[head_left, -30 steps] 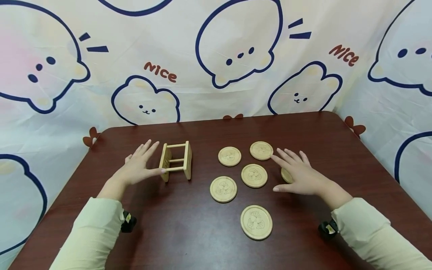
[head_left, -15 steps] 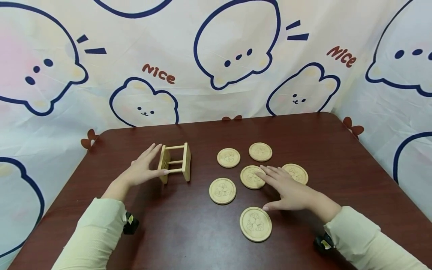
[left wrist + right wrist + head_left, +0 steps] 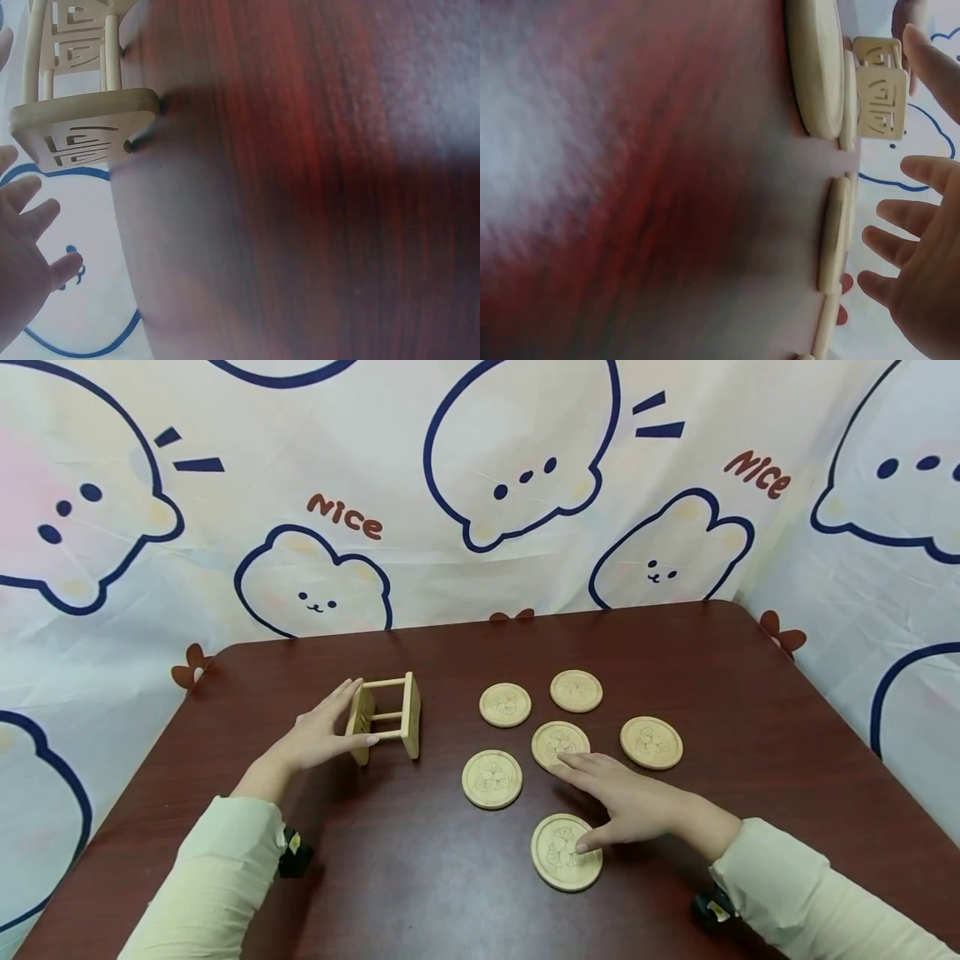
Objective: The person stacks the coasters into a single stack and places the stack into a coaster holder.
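Note:
A small wooden rack (image 3: pixel 411 717), with two cut-out side panels joined by rods, stands left of centre on the table. My left hand (image 3: pixel 317 737) is beside its left panel, fingers and thumb spread. In the left wrist view a gap shows between those fingers and the rack (image 3: pixel 82 127). My right hand (image 3: pixel 633 797) hovers with relaxed fingers over two round wooden coasters. Its thumb overlaps the nearest coaster (image 3: pixel 562 868), and its fingertips overlap the front edge of the middle coaster (image 3: pixel 557 739). In the right wrist view this hand (image 3: pixel 930 262) holds nothing.
More engraved coasters lie flat around: a left one (image 3: pixel 492 779), two at the back, (image 3: pixel 505 704) and a right one (image 3: pixel 651 742). The dark brown table (image 3: pixel 375 877) ends at a printed cloth backdrop (image 3: pixel 450 577).
My right hand has moved left and toward me, from over the right coaster to the middle and nearest ones. My left hand has shifted slightly toward the rack, which stays put.

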The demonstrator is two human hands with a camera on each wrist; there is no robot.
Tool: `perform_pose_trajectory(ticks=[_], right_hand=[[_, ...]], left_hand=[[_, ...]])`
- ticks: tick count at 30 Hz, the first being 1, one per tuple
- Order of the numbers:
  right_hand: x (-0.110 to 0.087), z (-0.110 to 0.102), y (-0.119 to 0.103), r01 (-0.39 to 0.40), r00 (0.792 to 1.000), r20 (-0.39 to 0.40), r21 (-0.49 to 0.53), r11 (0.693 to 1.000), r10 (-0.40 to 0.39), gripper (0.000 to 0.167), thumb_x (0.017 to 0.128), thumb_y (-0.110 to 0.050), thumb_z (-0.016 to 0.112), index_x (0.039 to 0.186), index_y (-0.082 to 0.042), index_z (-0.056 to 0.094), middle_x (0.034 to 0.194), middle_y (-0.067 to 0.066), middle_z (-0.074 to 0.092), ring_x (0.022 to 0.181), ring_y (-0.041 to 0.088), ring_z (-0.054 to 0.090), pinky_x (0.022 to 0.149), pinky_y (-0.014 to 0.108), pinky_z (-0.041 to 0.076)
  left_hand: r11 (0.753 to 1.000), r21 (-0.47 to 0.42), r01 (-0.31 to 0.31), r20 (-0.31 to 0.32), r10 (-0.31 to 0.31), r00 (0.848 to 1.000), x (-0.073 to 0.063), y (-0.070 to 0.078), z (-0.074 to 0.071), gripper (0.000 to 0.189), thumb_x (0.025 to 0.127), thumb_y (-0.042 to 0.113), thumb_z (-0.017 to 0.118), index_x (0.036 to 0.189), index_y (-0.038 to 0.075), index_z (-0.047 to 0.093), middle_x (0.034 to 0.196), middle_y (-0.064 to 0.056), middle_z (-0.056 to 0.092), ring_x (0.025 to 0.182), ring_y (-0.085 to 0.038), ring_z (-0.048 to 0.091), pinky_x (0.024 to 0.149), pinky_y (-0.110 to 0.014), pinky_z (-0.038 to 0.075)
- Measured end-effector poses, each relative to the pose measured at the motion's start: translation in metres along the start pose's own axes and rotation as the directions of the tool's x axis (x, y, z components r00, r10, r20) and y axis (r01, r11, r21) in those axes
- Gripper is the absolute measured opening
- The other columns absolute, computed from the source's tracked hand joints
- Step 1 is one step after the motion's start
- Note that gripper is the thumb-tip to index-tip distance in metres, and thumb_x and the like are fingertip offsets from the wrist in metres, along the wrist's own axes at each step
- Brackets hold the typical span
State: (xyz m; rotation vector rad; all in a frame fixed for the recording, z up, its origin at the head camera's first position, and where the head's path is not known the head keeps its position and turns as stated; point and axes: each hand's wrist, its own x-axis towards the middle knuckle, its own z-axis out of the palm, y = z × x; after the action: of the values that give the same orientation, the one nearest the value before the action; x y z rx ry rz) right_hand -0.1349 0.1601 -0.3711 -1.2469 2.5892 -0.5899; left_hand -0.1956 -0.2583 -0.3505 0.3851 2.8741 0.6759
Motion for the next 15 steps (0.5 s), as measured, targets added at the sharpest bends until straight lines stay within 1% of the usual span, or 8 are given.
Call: perform_pose_trajectory(ticks=[3, 7, 10, 15], right_hand=[[0.000, 0.003, 0.000, 0.013, 0.999, 0.042, 0.059, 0.998, -0.016, 0.086, 0.068, -0.053, 0.064, 0.134, -0.008, 0.031, 0.137, 0.016, 0.024, 0.124, 0.029, 0.021, 0.096, 0.046, 0.020], [-0.001, 0.008, -0.001, 0.038, 0.995, 0.084, 0.130, 0.991, -0.050, 0.086, 0.068, -0.052, 0.063, 0.133, -0.005, 0.030, 0.137, 0.012, 0.027, 0.124, 0.026, 0.022, 0.097, 0.043, 0.021], [-0.001, 0.012, -0.002, 0.055, 0.993, 0.090, 0.157, 0.986, -0.070, 0.087, 0.067, -0.050, 0.066, 0.132, -0.004, 0.032, 0.135, 0.008, 0.031, 0.123, 0.023, 0.025, 0.097, 0.040, 0.023], [-0.002, 0.015, -0.005, 0.057, 0.992, 0.097, 0.178, 0.982, -0.075, 0.088, 0.063, -0.049, 0.070, 0.132, -0.007, 0.034, 0.131, -0.001, 0.037, 0.120, 0.015, 0.031, 0.096, 0.035, 0.027]], left_hand=[[1.000, 0.004, -0.008, -0.002, 0.008, 1.000, 0.002, -0.001, 0.001, 0.091, 0.076, 0.051, 0.056, 0.140, 0.010, 0.006, 0.142, -0.017, 0.007, 0.126, -0.036, 0.012, 0.087, -0.065, 0.010], [1.000, -0.006, -0.007, 0.000, 0.007, 1.000, 0.003, -0.001, 0.002, 0.091, 0.076, 0.050, 0.057, 0.140, 0.008, 0.006, 0.142, -0.017, 0.007, 0.125, -0.037, 0.015, 0.087, -0.065, 0.010], [1.000, -0.014, 0.000, -0.001, 0.000, 1.000, 0.004, -0.002, 0.003, 0.092, 0.076, 0.050, 0.057, 0.139, 0.008, 0.007, 0.142, -0.017, 0.007, 0.125, -0.037, 0.015, 0.087, -0.065, 0.010], [1.000, -0.027, 0.013, -0.001, -0.013, 1.000, 0.006, -0.004, 0.004, 0.090, 0.077, 0.047, 0.057, 0.140, 0.009, 0.006, 0.142, -0.015, 0.006, 0.125, -0.037, 0.015, 0.087, -0.065, 0.009]])
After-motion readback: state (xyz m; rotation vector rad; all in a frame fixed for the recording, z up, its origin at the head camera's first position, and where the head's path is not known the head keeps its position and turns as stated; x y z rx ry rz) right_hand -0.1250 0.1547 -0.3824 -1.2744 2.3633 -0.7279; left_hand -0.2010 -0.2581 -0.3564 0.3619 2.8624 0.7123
